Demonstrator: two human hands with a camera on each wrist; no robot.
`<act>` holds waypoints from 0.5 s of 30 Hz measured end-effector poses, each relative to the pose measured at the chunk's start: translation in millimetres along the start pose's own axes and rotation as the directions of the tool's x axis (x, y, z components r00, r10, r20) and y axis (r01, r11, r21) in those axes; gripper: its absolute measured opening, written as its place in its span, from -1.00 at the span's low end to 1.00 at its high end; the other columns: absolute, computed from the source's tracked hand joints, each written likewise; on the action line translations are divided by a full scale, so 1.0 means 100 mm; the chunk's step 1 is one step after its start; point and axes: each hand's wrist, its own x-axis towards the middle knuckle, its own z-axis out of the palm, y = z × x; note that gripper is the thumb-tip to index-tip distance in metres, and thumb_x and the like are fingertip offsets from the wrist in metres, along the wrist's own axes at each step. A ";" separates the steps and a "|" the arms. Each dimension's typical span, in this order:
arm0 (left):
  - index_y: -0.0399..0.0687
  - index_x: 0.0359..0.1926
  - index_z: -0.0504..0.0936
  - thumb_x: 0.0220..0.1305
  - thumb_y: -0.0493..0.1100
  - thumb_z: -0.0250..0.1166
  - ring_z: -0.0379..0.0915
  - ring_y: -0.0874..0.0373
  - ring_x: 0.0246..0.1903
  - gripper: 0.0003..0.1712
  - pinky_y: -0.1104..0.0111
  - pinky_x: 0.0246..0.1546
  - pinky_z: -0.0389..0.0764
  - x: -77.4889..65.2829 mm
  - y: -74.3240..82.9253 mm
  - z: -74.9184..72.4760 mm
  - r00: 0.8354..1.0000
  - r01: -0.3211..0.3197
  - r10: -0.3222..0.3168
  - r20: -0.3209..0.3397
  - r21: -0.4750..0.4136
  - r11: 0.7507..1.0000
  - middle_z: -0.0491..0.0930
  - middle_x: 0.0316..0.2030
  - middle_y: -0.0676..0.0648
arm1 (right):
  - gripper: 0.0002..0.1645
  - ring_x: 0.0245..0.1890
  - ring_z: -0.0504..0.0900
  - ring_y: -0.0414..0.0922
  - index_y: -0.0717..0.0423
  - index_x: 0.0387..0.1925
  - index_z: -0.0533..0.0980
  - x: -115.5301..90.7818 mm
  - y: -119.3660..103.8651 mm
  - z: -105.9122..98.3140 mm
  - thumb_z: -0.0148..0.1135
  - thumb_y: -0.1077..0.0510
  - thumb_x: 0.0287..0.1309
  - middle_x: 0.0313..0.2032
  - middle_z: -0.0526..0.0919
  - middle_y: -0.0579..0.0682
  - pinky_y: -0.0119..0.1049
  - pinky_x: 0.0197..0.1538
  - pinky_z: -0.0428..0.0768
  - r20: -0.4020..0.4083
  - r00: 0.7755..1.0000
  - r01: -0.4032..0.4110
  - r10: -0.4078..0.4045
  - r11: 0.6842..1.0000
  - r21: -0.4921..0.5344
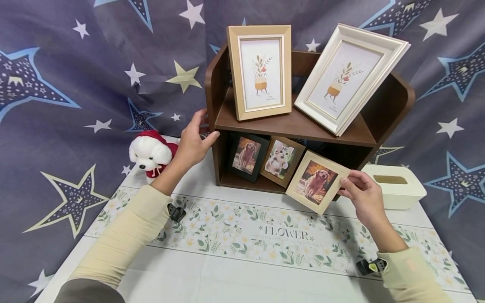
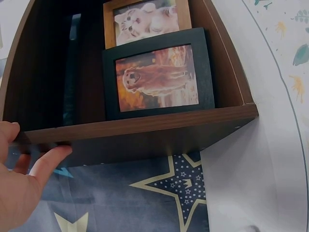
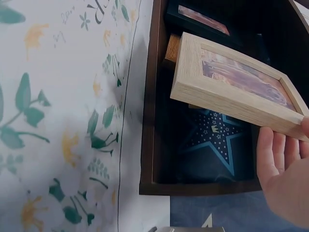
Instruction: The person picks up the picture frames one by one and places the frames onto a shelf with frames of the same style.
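My right hand (image 1: 365, 195) pinches the right edge of a light wood photo frame (image 1: 295, 191) with a golden retriever picture. That frame is tilted in front of the lower compartment of a dark brown shelf (image 1: 257, 124). My left hand (image 1: 193, 143) grips the shelf's left side panel, thumb at the front edge and fingers along the outer face. Inside the lower compartment lean a black dog photo frame (image 2: 207, 72) and a brown cat photo frame (image 1: 265, 168). On the upper level stand a tan frame (image 1: 261, 113) and a tilted white frame (image 1: 318, 107).
A white plush dog (image 1: 145, 151) in a red hood sits left of the shelf, beside my left forearm. To the right stands a cream tissue box (image 1: 401, 198). A floral runner (image 1: 227, 227) crosses the white table; a starry cloth (image 1: 113, 63) hangs behind.
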 end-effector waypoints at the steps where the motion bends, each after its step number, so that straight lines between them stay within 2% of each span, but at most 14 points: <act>1: -0.12 0.50 0.21 0.38 -0.22 0.33 0.51 -0.19 0.25 -0.24 -0.06 0.20 0.61 0.00 0.00 0.00 1.000 0.000 0.000 0.001 0.000 1.000 0.47 0.31 -0.30 | -0.78 -0.33 0.74 -0.29 0.01 -0.13 0.60 0.00 0.00 -0.01 0.31 0.35 0.27 -0.34 0.70 -0.18 -0.41 -0.27 0.76 -0.008 1.000 -0.002 0.002 1.000 0.003; 15: -0.14 0.50 0.21 0.37 -0.25 0.32 0.52 -0.22 0.22 -0.24 -0.11 0.18 0.61 0.00 0.02 0.00 1.000 -0.004 0.004 0.000 -0.008 1.000 0.47 0.30 -0.32 | -0.78 -0.34 0.73 -0.32 0.02 -0.10 0.60 0.01 0.00 -0.09 0.32 0.32 0.28 -0.34 0.64 -0.18 -0.41 -0.26 0.76 -0.114 0.993 -0.045 0.039 0.998 -0.048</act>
